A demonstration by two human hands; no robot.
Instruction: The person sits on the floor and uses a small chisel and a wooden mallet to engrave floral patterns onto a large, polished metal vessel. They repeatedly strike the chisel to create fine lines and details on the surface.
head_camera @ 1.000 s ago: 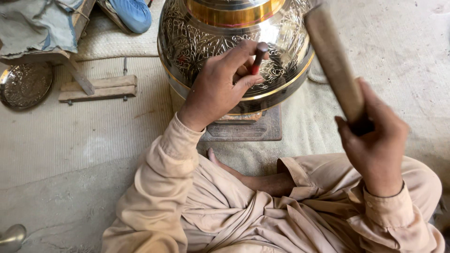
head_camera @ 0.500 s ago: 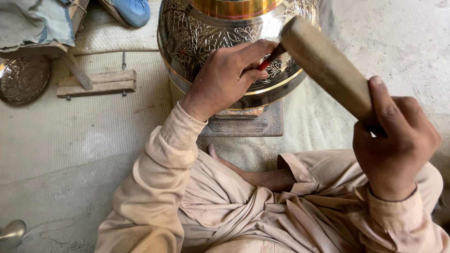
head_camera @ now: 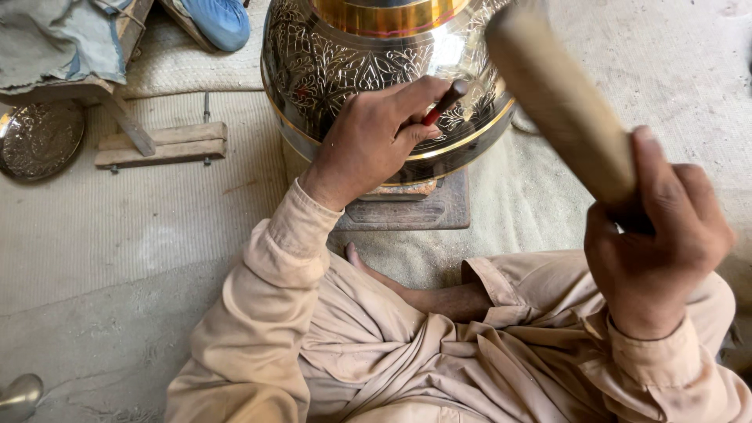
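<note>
The left hand (head_camera: pixel 368 141) pinches a red-handled chisel (head_camera: pixel 443 103) against an engraved brass vessel (head_camera: pixel 329 63), its top cut off. The right hand (head_camera: pixel 654 243) grips a blurred wooden mallet (head_camera: pixel 560 98).

Soft, even daylight fills my view. Glare flares on the vessel (head_camera: pixel 376 70) at the far side. My mallet (head_camera: pixel 560 102) at right is blurred; shadows under my arms stay faint.

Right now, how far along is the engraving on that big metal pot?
Leaf patterns already cover the visible upper side of the brass vessel. In hand: the left hand sets a red-handled chisel on the wall, the right hand raises a wooden mallet. The lower band looks plain.
</note>
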